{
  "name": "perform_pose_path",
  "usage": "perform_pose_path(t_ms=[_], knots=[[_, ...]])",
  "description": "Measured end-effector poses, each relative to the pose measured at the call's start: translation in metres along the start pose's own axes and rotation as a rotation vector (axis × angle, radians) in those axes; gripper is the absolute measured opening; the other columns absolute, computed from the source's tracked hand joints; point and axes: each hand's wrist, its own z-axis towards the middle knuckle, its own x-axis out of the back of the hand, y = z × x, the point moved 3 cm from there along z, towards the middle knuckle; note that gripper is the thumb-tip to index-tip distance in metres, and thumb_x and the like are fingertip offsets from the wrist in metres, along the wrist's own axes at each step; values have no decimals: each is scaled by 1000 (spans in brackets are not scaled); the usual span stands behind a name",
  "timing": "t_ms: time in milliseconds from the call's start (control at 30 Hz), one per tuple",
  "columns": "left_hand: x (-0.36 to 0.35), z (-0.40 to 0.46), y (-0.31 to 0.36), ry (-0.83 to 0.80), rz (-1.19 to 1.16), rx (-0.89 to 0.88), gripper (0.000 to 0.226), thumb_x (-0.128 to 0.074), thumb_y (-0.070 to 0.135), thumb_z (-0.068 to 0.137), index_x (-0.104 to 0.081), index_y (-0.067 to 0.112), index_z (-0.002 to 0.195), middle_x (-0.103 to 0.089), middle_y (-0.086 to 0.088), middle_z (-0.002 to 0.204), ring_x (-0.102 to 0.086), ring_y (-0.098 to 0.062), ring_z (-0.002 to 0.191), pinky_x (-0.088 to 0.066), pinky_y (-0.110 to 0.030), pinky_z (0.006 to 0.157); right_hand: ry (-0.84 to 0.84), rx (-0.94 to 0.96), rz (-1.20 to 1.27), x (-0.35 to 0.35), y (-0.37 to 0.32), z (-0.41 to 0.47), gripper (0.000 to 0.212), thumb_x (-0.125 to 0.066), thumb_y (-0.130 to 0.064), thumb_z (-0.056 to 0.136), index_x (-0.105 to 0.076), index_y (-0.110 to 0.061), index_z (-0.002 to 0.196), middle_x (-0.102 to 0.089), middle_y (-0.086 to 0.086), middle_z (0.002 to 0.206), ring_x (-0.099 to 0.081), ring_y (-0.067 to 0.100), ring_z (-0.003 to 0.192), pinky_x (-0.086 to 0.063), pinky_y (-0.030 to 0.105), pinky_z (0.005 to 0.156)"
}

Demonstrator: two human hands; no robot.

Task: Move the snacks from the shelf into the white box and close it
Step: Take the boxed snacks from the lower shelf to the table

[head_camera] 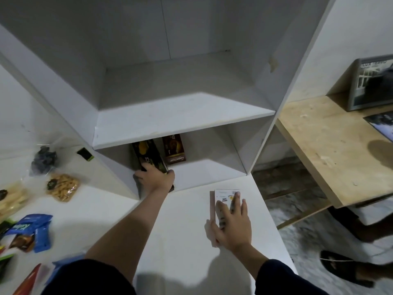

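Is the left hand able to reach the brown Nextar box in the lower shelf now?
Probably not at once. The left hand already grips the black snack box, which stands just left of the brown Nextar box. The way into the compartment is otherwise open.

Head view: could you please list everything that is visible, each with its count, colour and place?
shelf unit: one, white, centre.
dark box: one, black, lower shelf, gripped by left hand.
brown box: one, lower shelf, beside dark box.
white carton: one, on white table, under right hand.
snack bags: several, mixed colours, left.
blue bag: one, left.
wooden bench: one, tan, right.
left hand: grips dark box.
right hand: rests on carton.
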Motion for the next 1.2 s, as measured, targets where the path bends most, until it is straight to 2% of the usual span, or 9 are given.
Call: perform_pose_path(t_ms=[100,233,333,500,667,733,933,1067,1200], knots=[[1,7,13,50,-53,-96,95,-72,44,64,-24,9,137,-35,-19,129,-39,-36,118,-52,-45,87,-2,2,6,-1,0,-1,51,-56,-59,71,-53,-34,115,-29,22,151,-34,50,131,-53,49,83],[-15,23,45,-182,-169,-90,137,-74,73,43,-12,9,148,-41,-16,141,-55,-31,116,-56,-34,80,13,8,-7,-1,0,-1,52,-55,-61,72,-54,-33,115,-29,19,151,-34,49,132,-53,48,84],[-21,28,73,-200,-112,-164,115,-78,50,65,-13,4,147,-31,-18,146,-38,-32,133,-41,-35,102,25,9,-6,-1,2,-1,52,-55,-65,72,-52,-36,115,-27,18,153,-33,47,133,-54,47,84],[-28,49,94,-247,-179,-73,100,-65,67,65,-33,9,140,-41,-19,142,-41,-35,130,-39,-43,106,26,13,-1,0,2,2,51,-58,-63,70,-55,-33,111,-32,20,150,-39,48,127,-54,45,78],[-28,50,87,-616,-668,21,49,-78,23,75,-61,10,119,-67,-12,117,-68,-26,99,-57,-46,82,14,21,-19,-5,3,-3,53,-57,-65,70,-54,-34,112,-33,20,150,-41,47,127,-54,45,73],[-30,45,76,-692,-713,55,51,-80,23,74,-61,12,120,-70,-11,112,-73,-21,83,-60,-44,71,9,29,-19,-8,2,-7,53,-56,-66,70,-53,-35,113,-33,20,150,-41,48,126,-54,45,73],[-35,40,60,-550,-759,157,47,-80,19,73,-60,6,114,-67,-10,108,-69,-19,62,-57,-30,47,0,28,-20,-14,0,-6,54,-52,-68,72,-51,-38,116,-29,19,152,-39,47,129,-53,46,82],[-13,44,50,-344,-536,133,60,-78,43,69,-60,10,115,-64,-8,118,-64,-27,104,-55,-40,89,20,25,-20,-2,-14,-2,52,-52,-67,71,-51,-38,114,-29,19,152,-39,48,129,-53,47,82],[-17,38,48,-369,-559,205,44,-85,34,63,-59,13,93,-67,-5,101,-64,-24,97,-53,-38,91,15,-7,-35,-4,-5,-2,51,-52,-67,70,-51,-38,113,-30,19,151,-40,49,127,-53,47,81]])
